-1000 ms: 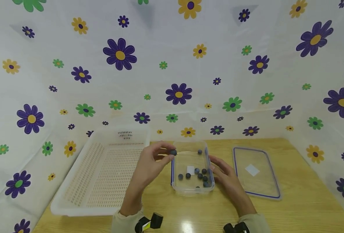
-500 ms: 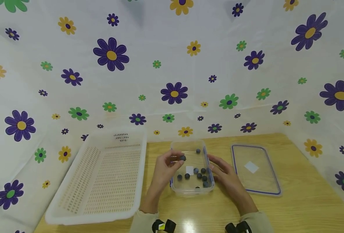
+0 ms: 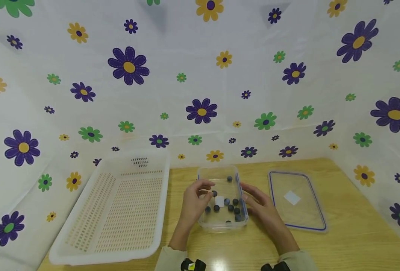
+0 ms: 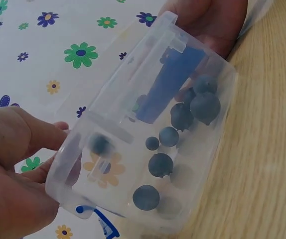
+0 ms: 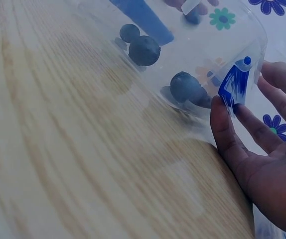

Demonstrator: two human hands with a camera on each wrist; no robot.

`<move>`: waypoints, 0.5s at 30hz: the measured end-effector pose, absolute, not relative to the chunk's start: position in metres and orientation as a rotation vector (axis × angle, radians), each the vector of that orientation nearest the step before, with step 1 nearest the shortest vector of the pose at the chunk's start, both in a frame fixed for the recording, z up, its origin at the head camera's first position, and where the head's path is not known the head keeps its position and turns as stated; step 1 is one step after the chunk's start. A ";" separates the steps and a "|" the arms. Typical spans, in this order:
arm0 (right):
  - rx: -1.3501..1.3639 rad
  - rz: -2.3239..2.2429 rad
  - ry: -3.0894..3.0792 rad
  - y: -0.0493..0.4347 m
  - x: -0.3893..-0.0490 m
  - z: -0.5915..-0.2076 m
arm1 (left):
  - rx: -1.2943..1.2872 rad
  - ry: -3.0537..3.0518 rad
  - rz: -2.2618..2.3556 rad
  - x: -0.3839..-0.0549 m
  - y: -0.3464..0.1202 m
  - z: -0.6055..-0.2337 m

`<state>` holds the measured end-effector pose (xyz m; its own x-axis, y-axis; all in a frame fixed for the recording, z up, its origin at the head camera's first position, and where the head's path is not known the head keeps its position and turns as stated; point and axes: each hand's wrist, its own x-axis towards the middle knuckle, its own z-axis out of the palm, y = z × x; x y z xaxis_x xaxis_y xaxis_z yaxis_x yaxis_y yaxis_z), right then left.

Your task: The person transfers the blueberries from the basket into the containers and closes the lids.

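My left hand [image 3: 194, 203] reaches over the left rim of a clear plastic box [image 3: 220, 226], thumb and fingers apart. Just below its fingertips is a blueberry [image 3: 214, 193]; in the left wrist view this blueberry [image 4: 100, 144] is blurred and clear of the fingers, inside the box. Several other blueberries [image 3: 231, 208] lie on the box floor, mostly toward the near right corner, with a single blueberry [image 3: 229, 178] at the back. My right hand [image 3: 265, 210] rests against the box's right side, its fingertips touching near the blue-edged latch [image 5: 235, 82].
A large white perforated basket [image 3: 129, 210] stands to the left on the wooden table [image 3: 352, 203]. Right of the box lies its clear lid [image 3: 305, 199] with a blue seal. Flower-patterned sheeting [image 3: 173, 94] rises behind and on both sides.
The left hand has moved right, from the box's left edge to over its inside, carrying a blueberry, then parted its fingers from it. The right hand has stayed at the box's side.
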<state>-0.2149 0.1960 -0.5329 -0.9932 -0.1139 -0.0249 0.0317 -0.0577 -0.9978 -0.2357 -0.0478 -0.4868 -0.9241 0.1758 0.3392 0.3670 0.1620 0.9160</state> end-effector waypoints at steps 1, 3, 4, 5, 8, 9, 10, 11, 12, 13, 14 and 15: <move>-0.094 -2.210 2.084 0.195 -0.215 -0.532 | -0.527 -2.272 -1.861 -0.236 -0.048 -0.487; -0.103 -2.210 2.086 0.194 -0.216 -0.531 | -0.517 -2.263 -1.860 -0.236 -0.048 -0.487; -0.105 -2.211 2.088 0.194 -0.217 -0.531 | -0.517 -2.258 -1.856 -0.237 -0.048 -0.487; -0.108 -2.215 2.087 0.194 -0.217 -0.531 | -0.514 -2.255 -1.855 -0.237 -0.048 -0.487; -0.122 -2.218 2.097 0.193 -0.218 -0.530 | -0.515 -2.262 -1.836 -0.236 -0.047 -0.486; -0.124 -2.216 2.104 0.194 -0.218 -0.529 | -0.511 -2.270 -1.830 -0.236 -0.047 -0.486; -0.132 -2.211 2.103 0.194 -0.217 -0.529 | -0.510 -2.278 -1.820 -0.236 -0.047 -0.486; -0.142 -2.205 2.107 0.194 -0.217 -0.528 | -0.509 -2.287 -1.814 -0.236 -0.047 -0.486; -0.151 -2.193 2.118 0.195 -0.216 -0.528 | -0.510 -2.297 -1.809 -0.235 -0.047 -0.485; -0.165 -2.185 2.120 0.196 -0.215 -0.527 | -0.512 -2.304 -1.805 -0.234 -0.047 -0.484; -0.189 -2.167 2.128 0.197 -0.215 -0.526 | -0.515 -2.312 -1.801 -0.233 -0.046 -0.483; -0.218 -2.142 2.147 0.198 -0.214 -0.524 | -0.520 -2.319 -1.796 -0.232 -0.046 -0.481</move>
<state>-0.2138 0.1983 -0.5239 -0.9846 -0.1721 0.0293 -0.0297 -0.0004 -0.9996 -0.2322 -0.0460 -0.4812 -0.9263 0.1720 0.3351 0.3675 0.2174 0.9043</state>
